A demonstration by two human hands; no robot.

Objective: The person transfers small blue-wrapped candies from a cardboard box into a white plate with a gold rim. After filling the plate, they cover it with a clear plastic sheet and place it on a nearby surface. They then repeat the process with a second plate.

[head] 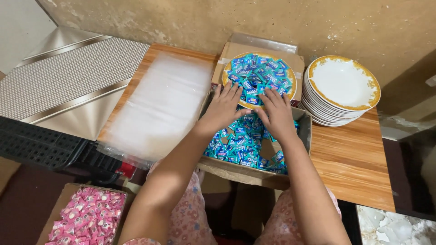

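Left hand (223, 109) and right hand (277, 113) laid flat, fingers spread, nothing gripped, on near rim of plate (290, 77) heaped with blue sweets (256, 72). Plate sits on far edge of cardboard box (245, 172) holding more blue sweets. Heap best pressed level, palms kept low, strays swept inward, plate kept steady so none slide off rim.

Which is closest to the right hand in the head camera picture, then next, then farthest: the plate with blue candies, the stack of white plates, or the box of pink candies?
From the right hand:
1. Plate of blue candies, touching its fingertips.
2. Stack of white plates, off to its right.
3. Box of pink candies, far down left.
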